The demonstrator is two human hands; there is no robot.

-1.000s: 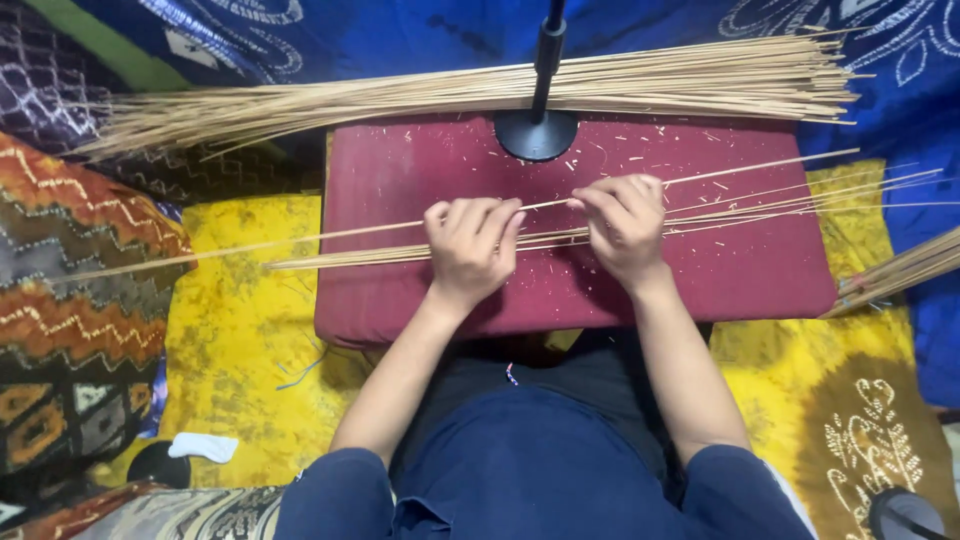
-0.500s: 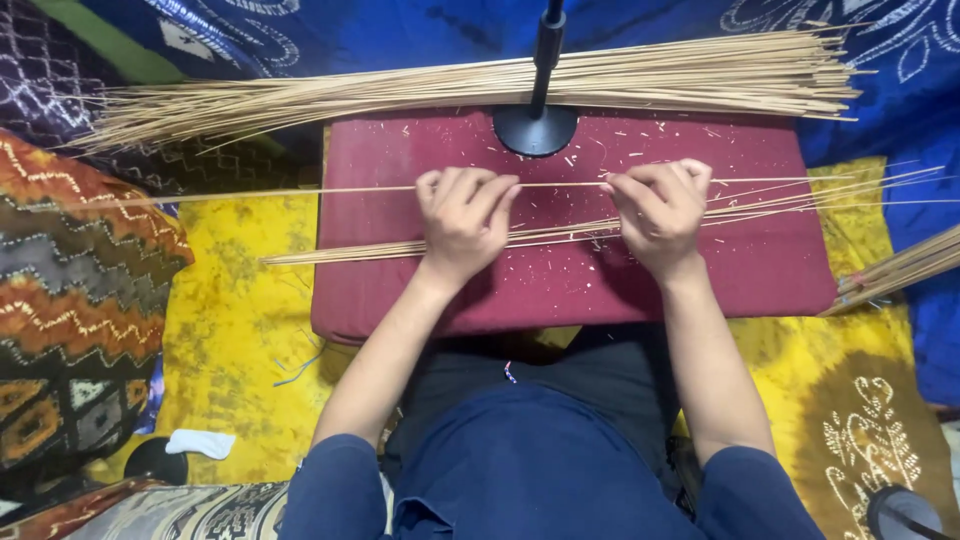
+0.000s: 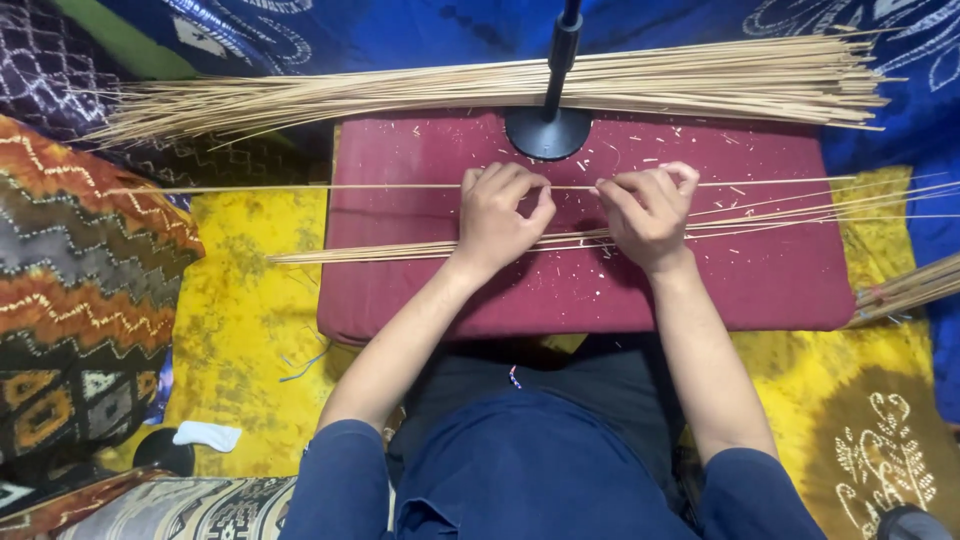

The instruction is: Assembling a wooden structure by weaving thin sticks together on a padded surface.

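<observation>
Left hand [image 3: 500, 215] and right hand [image 3: 645, 210] each pinch one thin stick [image 3: 300, 188] over the maroon cushion [image 3: 420, 290]; step: checking a single stick; next needs a steady grip, judged.

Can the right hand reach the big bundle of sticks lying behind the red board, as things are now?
Probably yes. The right hand pinches a single stick on the red board; the bundle lies just beyond, nothing between. Only the black stand sits nearby, to its left.

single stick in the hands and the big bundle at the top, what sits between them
In the head view, the black round stand base sits on the maroon board between the single stick and the big bundle, with pale shavings scattered around.
</observation>
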